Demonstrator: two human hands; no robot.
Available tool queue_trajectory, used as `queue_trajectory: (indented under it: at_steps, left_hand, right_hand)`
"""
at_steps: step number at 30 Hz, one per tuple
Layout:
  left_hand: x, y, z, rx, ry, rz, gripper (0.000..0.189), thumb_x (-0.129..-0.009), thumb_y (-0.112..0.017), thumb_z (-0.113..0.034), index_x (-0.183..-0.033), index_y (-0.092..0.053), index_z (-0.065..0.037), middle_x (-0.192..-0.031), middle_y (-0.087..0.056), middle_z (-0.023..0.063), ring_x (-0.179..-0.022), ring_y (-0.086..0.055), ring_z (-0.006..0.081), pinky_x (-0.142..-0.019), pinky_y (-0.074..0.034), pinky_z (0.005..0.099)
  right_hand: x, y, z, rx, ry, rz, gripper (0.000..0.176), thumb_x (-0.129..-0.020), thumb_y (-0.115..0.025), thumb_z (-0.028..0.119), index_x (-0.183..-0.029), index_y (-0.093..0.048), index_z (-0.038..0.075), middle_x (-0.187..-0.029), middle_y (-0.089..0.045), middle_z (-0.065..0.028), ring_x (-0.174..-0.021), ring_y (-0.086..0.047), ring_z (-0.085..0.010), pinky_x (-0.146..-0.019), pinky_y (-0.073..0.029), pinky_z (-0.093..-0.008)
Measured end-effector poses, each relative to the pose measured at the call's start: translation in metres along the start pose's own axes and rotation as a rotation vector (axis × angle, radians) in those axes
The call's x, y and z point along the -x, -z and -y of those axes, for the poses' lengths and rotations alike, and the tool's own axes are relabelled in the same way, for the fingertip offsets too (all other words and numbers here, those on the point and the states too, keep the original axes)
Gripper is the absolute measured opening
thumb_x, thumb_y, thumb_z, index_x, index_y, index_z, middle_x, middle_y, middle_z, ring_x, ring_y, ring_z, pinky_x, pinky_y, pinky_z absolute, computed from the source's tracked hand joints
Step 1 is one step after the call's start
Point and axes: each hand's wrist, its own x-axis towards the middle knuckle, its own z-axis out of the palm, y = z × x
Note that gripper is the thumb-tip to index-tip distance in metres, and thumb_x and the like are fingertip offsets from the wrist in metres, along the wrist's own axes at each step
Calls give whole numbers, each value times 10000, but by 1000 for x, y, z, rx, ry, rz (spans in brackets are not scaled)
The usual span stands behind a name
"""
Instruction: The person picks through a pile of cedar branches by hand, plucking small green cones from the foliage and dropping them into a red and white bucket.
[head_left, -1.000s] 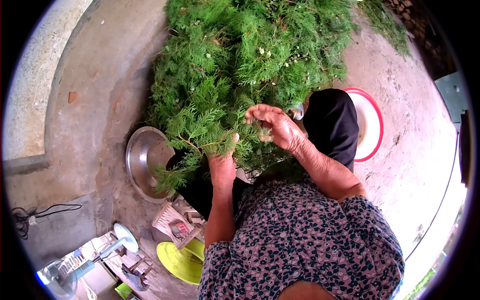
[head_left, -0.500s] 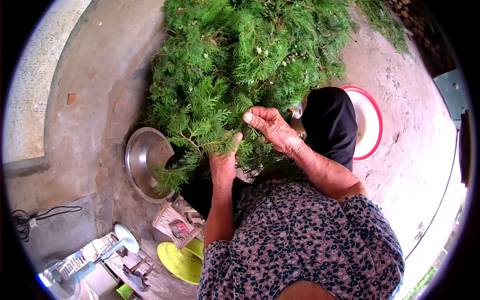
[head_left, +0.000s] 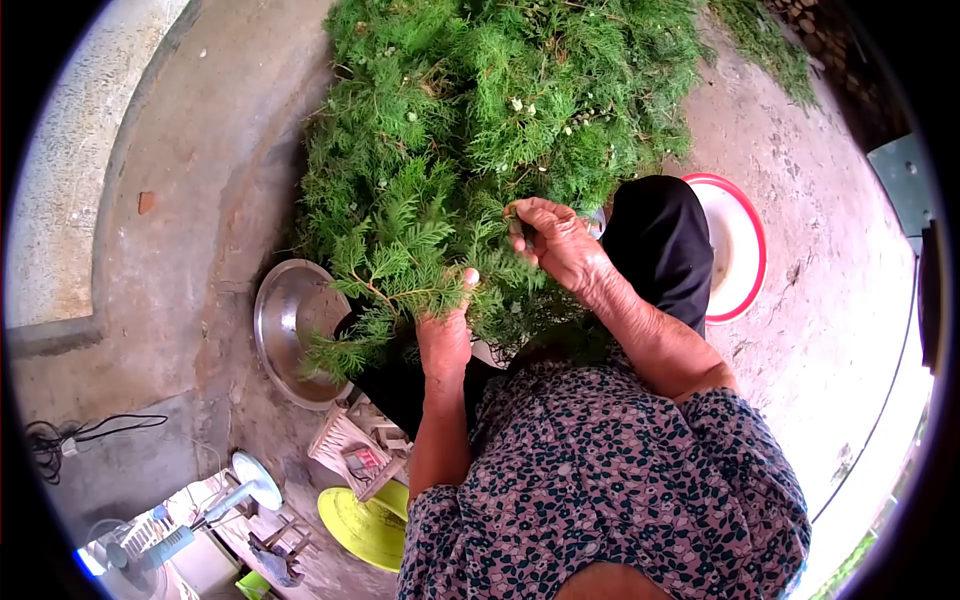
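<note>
My left hand (head_left: 446,335) is closed round a leafy evergreen branch (head_left: 392,262), its thumb pointing up; the flat green sprays spread up and to the left. Just right of that branch, my right hand (head_left: 563,245) is raised with thumb and fingers pinched together. Whatever sits in the pinch is too small to name. Beyond both hands lies a large heap of green evergreen branches (head_left: 510,95), dotted with pale cones.
A steel basin (head_left: 268,335) stands left of my knees, and a white basin with a red rim (head_left: 758,250) on the right. A yellow-green basin (head_left: 350,525), a small wooden stool (head_left: 340,445) and a fan (head_left: 257,480) are at lower left. A black cable (head_left: 110,425) lies near the wall.
My right hand has moved slightly right and turned, its fingers curling in more. My left hand still grips the branch in nearly the same place.
</note>
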Motion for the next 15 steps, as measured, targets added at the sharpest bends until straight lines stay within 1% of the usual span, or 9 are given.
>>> queue_trajectory:
  at_steps: [3,4,5,7,8,9,11,14,15]
  left_hand:
    - [-7,19,-1,-329,-119,49,210,-792,-609,-34,-993,-550,-24,-855,-562,35,-683,-537,140,-558,-450,233]
    - [-17,29,7,48,25,35,221,-802,-613,-151,-979,-548,-36,-802,-561,42,-599,-532,167,-531,-447,265]
    - [-22,28,-3,262,102,82,265,-786,-622,-252,-960,-555,-64,-746,-564,51,-562,-522,187,-547,-449,299]
    - [-30,30,-16,450,123,-7,250,-797,-592,-279,-930,-557,-70,-728,-577,48,-533,-513,169,-568,-446,336]
    - [-29,22,-33,451,116,30,258,-795,-565,-303,-910,-559,-72,-600,-534,3,-501,-473,130,-534,-407,314]
    - [-39,30,-30,525,86,87,311,-774,-554,-348,-912,-545,-69,-490,-443,-49,-443,-405,94,-478,-344,276]
    - [-56,44,-33,580,-66,427,372,-741,-566,-391,-929,-527,-73,-428,-357,-69,-417,-352,80,-456,-297,244]
    - [-66,50,-45,657,-91,494,381,-732,-571,-391,-919,-525,-62,-468,-400,-48,-398,-331,82,-450,-290,248]
    - [-70,50,-47,719,-97,525,374,-742,-548,-386,-903,-544,-49,-489,-429,-23,-389,-316,89,-448,-281,255]
  right_hand:
    - [5,-1,21,-219,26,65,125,-850,-458,60,-926,-538,2,-803,-578,-104,-683,-581,-194,-548,-470,-284]
    - [11,0,35,-279,89,201,160,-807,-485,52,-942,-552,-3,-862,-593,-127,-733,-587,-217,-611,-484,-302]
    - [19,1,48,-325,130,187,188,-788,-507,63,-955,-563,-3,-893,-598,-139,-778,-587,-238,-653,-489,-314]
    - [37,12,80,-299,268,199,213,-806,-560,130,-972,-565,-3,-895,-596,-140,-811,-577,-240,-674,-494,-316]
    - [44,25,94,-235,351,106,238,-835,-565,201,-959,-563,-3,-898,-589,-135,-809,-571,-234,-671,-494,-300]
    - [48,48,107,-254,397,115,236,-872,-520,221,-938,-560,-2,-907,-580,-135,-806,-564,-228,-659,-492,-284]
    - [64,92,129,-342,521,30,203,-902,-469,176,-892,-568,-1,-883,-584,-135,-800,-560,-230,-705,-486,-326]
    - [68,221,124,-302,595,-264,184,-888,-486,139,-877,-576,-21,-886,-598,-123,-898,-546,-239,-834,-452,-381]
    - [72,258,108,-307,588,-150,189,-881,-499,151,-866,-575,-22,-865,-605,-113,-876,-552,-240,-846,-441,-387]
